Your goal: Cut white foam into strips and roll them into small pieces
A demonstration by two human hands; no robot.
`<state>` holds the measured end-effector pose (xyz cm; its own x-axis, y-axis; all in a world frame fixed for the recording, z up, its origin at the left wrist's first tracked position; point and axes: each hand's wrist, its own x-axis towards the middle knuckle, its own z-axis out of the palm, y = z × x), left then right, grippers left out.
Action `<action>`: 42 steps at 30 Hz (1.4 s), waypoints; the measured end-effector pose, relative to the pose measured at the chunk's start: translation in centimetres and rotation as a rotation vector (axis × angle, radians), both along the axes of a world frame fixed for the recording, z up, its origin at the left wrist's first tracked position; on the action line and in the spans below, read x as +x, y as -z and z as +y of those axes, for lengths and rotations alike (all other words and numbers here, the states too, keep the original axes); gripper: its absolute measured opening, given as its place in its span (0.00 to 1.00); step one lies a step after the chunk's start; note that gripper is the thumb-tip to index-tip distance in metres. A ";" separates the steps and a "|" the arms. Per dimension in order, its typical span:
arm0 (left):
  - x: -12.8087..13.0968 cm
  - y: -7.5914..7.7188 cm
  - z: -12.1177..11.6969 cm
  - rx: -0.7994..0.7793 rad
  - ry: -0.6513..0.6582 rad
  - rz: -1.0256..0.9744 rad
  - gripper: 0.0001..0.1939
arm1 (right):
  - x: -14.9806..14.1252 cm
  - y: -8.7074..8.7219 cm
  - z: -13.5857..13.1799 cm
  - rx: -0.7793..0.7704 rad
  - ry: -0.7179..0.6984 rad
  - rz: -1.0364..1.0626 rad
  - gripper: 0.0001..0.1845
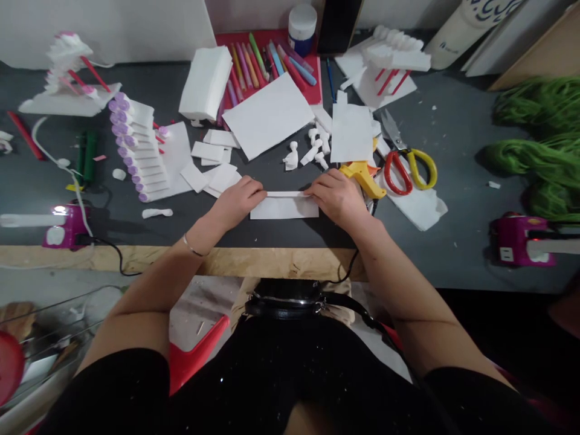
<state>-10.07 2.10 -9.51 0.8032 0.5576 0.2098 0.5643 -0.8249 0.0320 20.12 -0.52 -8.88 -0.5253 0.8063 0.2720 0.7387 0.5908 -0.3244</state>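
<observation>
On dark worktable (pixel 136 232) | left grip (pixel 238 202) pinching folded white paper (pixel 284 207) | right grip (pixel 338 196) pinching same

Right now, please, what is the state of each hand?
Left hand: closed, holding the folded white sheet.
Right hand: closed, holding the same sheet.

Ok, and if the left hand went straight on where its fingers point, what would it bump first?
The white sheet with the folded top edge: the left hand already seems to touch it. Past that, the right hand lies in about the same line.
</observation>
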 end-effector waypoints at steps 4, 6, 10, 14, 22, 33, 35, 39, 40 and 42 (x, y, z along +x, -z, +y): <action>0.1 -0.5 -0.1 0.000 0.016 0.030 0.22 | 0.2 -0.1 0.0 0.001 -0.035 0.017 0.19; 0.1 -0.6 0.0 -0.031 0.017 0.048 0.22 | 0.2 -0.2 -0.1 0.014 -0.040 0.010 0.19; 0.0 -0.9 0.0 -0.077 0.010 0.057 0.22 | 0.1 -0.2 -0.3 0.021 -0.013 -0.015 0.20; 0.1 -1.2 -0.2 -0.113 0.000 0.058 0.21 | -0.3 -0.7 -0.5 0.021 0.003 -0.084 0.19; -0.6 -1.8 -0.8 -0.165 -0.013 0.093 0.21 | 0.2 -1.8 -1.6 -0.053 0.011 -0.214 0.20; 1.7 -3.0 0.3 -0.472 -0.347 -0.011 0.10 | -1.1 -2.0 -0.7 -0.132 0.201 -0.216 0.19; 2.0 -3.5 0.6 -0.518 -0.373 -0.012 0.07 | -0.8 -2.1 -0.4 -0.147 0.207 -0.202 0.18; 2.3 -3.9 1.1 -0.585 -0.411 0.010 0.05 | -0.1 -2.1 0.3 -0.167 0.222 -0.165 0.12; 2.3 -3.9 1.2 -0.593 -0.404 0.015 0.04 | -0.1 -2.0 0.4 -0.166 0.227 -0.161 0.10; 2.3 -3.7 1.4 -0.594 -0.370 0.010 0.04 | -0.1 -1.8 0.6 -0.167 0.229 -0.157 0.09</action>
